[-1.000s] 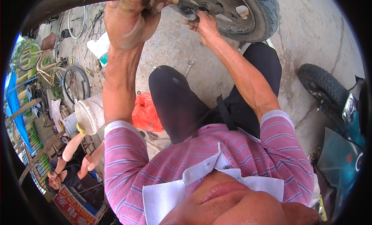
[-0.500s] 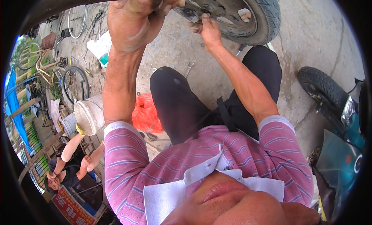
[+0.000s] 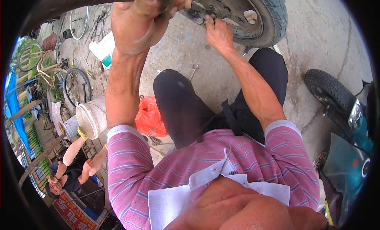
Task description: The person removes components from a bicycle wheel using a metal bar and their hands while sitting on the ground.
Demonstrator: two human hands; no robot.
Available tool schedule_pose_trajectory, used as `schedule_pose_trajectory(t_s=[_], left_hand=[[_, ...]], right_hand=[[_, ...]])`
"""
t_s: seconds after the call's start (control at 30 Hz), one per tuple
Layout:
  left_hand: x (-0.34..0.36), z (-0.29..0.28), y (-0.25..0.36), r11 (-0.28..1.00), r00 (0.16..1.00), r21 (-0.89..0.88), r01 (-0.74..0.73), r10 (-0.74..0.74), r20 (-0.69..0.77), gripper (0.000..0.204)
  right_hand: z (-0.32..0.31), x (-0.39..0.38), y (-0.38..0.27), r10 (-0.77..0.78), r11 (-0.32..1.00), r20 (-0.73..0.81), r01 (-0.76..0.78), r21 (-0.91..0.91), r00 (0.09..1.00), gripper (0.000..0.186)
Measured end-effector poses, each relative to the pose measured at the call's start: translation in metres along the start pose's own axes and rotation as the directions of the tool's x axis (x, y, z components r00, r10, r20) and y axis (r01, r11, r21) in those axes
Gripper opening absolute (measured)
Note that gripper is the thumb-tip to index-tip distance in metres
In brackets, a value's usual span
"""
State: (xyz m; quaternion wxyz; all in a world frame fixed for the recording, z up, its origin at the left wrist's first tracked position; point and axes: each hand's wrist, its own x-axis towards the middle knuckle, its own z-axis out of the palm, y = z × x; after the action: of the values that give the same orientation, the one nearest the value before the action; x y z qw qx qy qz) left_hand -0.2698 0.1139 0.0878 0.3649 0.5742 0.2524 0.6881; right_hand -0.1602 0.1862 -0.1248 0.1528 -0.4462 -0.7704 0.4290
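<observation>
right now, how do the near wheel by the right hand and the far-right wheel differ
The near wheel shows much of its rim face; the far-right wheel shows mostly tread. The near wheel's tread has broad slanting grooves; the far-right wheel's has a finer, blockier pattern. The right hand is near the middle of the near wheel, while neither hand touches the far-right wheel. Both have dark tyres.

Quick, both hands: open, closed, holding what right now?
Left hand: fingers curled at the picture's upper edge; view cut off, can't tell what it grips.
Right hand: fingers bent at the wheel; can't tell if gripping.
</observation>
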Motion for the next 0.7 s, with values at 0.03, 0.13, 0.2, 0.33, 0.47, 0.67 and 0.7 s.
schedule_pose_trajectory(t_s=[0.03, 0.13, 0.2, 0.33, 0.47, 0.67, 0.7], left_hand=[[0.003, 0.002, -0.007, 1.000, 1.000, 0.026, 0.011, -0.010, -0.029, 0.047], [0.014, 0.009, -0.041, 0.766, 0.938, -0.565, -0.307, 0.344, -0.044, 0.046], [0.014, 0.015, -0.005, 0.942, 0.988, -0.304, -0.142, 0.152, 0.009, 0.046], [0.004, 0.007, 0.012, 0.983, 0.994, 0.148, 0.105, -0.100, -0.043, 0.047], [0.005, 0.007, 0.003, 0.998, 0.998, 0.000, -0.056, 0.056, 0.001, 0.048], [0.003, 0.001, 0.004, 0.995, 0.999, 0.089, 0.044, -0.045, 0.008, 0.046], [0.003, -0.002, 0.000, 0.998, 0.999, 0.061, 0.004, -0.007, 0.038, 0.046]], right_hand=[[0.003, 0.002, 0.003, 0.004, 0.999, 0.004, -0.004, 0.043, 1.000, 0.053], [0.016, 0.011, 0.017, 0.029, 0.964, 0.044, -0.040, 0.263, 0.999, 0.055], [0.018, 0.018, 0.027, 0.059, 0.899, 0.081, -0.088, 0.430, 0.995, 0.055], [0.017, 0.017, 0.022, 0.008, 0.692, 0.305, -0.225, 0.686, 0.952, 0.050], [0.016, 0.018, 0.026, -0.035, 0.589, 0.386, -0.293, 0.753, 0.922, 0.047], [0.025, 0.019, 0.033, -0.115, 0.673, 0.216, -0.084, 0.735, 0.970, 0.047], [0.028, 0.021, 0.036, -0.114, 0.672, 0.216, -0.085, 0.735, 0.970, 0.047]])
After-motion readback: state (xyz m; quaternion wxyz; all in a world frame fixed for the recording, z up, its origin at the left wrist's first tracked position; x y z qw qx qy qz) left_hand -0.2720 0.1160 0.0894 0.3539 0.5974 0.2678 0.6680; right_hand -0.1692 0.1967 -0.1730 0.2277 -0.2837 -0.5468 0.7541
